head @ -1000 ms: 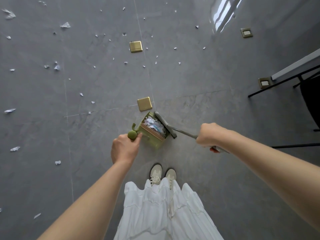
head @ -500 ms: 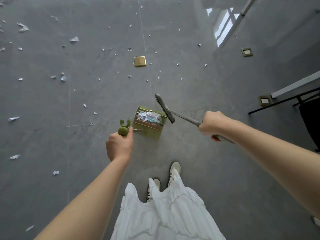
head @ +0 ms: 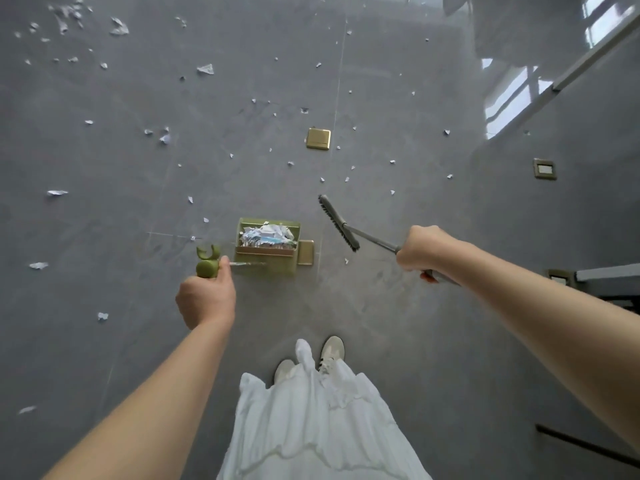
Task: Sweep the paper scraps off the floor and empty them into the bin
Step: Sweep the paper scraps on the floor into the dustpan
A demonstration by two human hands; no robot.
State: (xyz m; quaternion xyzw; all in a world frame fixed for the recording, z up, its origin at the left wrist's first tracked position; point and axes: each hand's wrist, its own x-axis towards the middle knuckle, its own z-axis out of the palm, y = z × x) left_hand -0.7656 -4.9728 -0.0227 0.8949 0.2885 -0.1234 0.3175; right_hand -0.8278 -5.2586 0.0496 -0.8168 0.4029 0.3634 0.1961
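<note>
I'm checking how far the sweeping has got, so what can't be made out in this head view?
- The bin: none in frame.
- The broom handle's end: hidden behind the right hand and forearm.
- Whether the broom head touches the floor: unclear from above.
- How full the dustpan is: only the top of its scraps shows.
- Distant paper scraps: small, blurred.

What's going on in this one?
A person is sweeping torn paper off a grey floor. The left hand grips the green handle of a dustpan that already holds a heap of scraps. The right hand holds a broom, its head apart from the pan, to the right of it. Many scraps lie scattered ahead and to the left. No bin is in view.
</note>
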